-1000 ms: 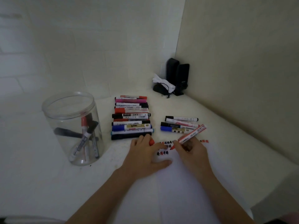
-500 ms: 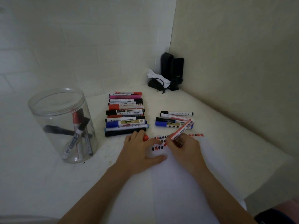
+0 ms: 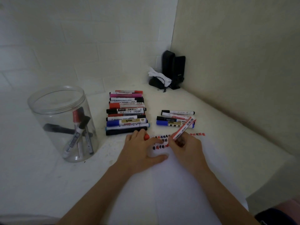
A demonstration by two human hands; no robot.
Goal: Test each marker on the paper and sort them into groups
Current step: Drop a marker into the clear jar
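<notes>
One red marker (image 3: 183, 128) is pinched in the right hand (image 3: 186, 146); the left hand (image 3: 142, 148), clasping its cap (image 3: 146, 137), presses the paper (image 3: 170, 184) flat, which may slide and smear the marks.

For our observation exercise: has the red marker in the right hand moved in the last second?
Yes, slightly: the red marker has tilted left; its back end now overlaps the small marker group instead of sticking out past it.

Jar (image 3: 61, 111): clear glossy plastic. Paper (image 3: 170, 192): smooth matt white. Markers (image 3: 126, 114): glossy plastic barrels. Tabletop (image 3: 32, 176): matt white.
</notes>
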